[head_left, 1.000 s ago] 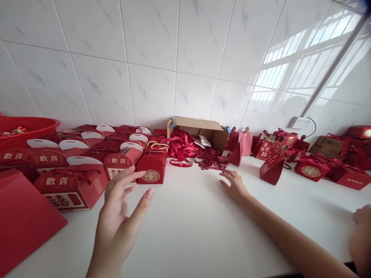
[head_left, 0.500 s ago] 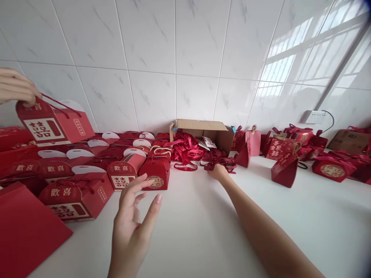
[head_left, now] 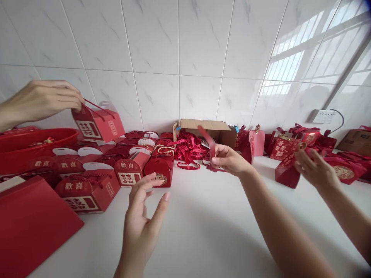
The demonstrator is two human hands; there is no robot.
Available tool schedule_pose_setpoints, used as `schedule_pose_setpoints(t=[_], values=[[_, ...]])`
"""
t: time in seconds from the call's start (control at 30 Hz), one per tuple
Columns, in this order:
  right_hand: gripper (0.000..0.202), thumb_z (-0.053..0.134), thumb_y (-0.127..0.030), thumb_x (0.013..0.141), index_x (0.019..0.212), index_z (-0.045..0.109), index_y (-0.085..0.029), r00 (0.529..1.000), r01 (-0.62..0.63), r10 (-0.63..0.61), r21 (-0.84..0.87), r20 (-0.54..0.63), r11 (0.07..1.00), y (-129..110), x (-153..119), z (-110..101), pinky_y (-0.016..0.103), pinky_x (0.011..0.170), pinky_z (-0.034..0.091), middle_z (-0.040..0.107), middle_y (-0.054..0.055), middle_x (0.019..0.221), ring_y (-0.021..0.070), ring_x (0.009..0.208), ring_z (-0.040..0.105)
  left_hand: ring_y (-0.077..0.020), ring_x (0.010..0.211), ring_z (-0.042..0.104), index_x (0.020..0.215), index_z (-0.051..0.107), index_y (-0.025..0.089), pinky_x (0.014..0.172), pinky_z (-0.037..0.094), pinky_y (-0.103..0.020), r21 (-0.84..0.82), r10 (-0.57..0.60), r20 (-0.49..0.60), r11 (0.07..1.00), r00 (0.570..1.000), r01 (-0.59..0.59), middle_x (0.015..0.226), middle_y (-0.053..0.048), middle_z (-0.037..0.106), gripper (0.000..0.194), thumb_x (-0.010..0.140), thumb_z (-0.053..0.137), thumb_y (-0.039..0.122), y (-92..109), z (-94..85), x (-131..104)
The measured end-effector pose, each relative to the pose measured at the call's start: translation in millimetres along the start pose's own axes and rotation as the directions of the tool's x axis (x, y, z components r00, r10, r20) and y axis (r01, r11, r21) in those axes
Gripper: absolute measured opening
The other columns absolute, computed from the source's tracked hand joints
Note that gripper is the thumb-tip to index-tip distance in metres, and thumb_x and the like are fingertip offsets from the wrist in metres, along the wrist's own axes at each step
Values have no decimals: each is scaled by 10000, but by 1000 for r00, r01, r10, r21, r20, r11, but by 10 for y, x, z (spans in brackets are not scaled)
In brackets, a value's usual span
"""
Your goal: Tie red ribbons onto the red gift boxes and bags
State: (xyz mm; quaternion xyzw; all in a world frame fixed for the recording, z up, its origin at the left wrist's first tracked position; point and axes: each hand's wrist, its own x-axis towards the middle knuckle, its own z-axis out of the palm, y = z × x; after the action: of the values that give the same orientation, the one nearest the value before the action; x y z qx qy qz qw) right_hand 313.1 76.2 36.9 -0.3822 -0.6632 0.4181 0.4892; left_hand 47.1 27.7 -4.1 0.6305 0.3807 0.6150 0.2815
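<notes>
My right hand (head_left: 227, 159) pinches a dark red strap (head_left: 207, 139), raised in front of the cardboard box (head_left: 203, 124). Fingers apart and holding nothing, my left hand (head_left: 146, 222) hovers over the white table (head_left: 191, 231). Just beyond its fingertips stands a red box with a round gold emblem (head_left: 156, 166). Shiny red ribbons (head_left: 188, 148) spill from the cardboard box behind my right hand.
At the left, another person's hand (head_left: 49, 98) holds up a red gift box (head_left: 101, 123) above rows of similar boxes. A second hand (head_left: 319, 170) reaches in at the right by a red bag (head_left: 286, 172). A red basin (head_left: 17, 154) sits far left.
My right hand has lifted from the dark red straps with one in it. The person's hand at left moved right with the gift box. Another hand has come in from the right.
</notes>
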Motion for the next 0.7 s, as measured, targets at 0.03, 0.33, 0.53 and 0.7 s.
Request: schedule_pose_setpoints(t=[0.03,0.33,0.53,0.7], values=[[515,781,-593,589,647,432,-219,992,94,-104,138,66,986,-16,-1,97,215,435,348,455,-112,523,45,390,406,-250,1248,467,1027,612,256,996,378,-340,-22,-10,-4,1000,1000,10,1263,-59,548,244,823,651,382,22,27,-18],[587,810,-477,648,532,325,-168,819,49,-486,809,303,586,55,-120,876,188,420,272,401,-135,461,-8,300,281,-209,1229,478,1018,619,264,982,393,-291,-66,103,79,993,992,-98,1255,-41,541,142,889,587,312,143,111,-173],[325,877,-293,603,620,569,-192,967,-195,-37,830,250,523,232,-485,1059,196,504,285,502,-94,543,22,432,385,-141,1009,600,1072,620,289,891,487,-239,-80,263,284,965,922,-251,1077,-8,638,204,886,593,211,45,211,-178],[312,870,-365,616,727,649,-176,979,-177,173,855,104,487,476,-599,1036,212,627,372,597,-46,638,67,621,517,-150,1014,644,1136,659,285,857,535,-229,-42,276,356,959,893,-280,1104,-25,687,258,904,569,215,-142,393,-173]])
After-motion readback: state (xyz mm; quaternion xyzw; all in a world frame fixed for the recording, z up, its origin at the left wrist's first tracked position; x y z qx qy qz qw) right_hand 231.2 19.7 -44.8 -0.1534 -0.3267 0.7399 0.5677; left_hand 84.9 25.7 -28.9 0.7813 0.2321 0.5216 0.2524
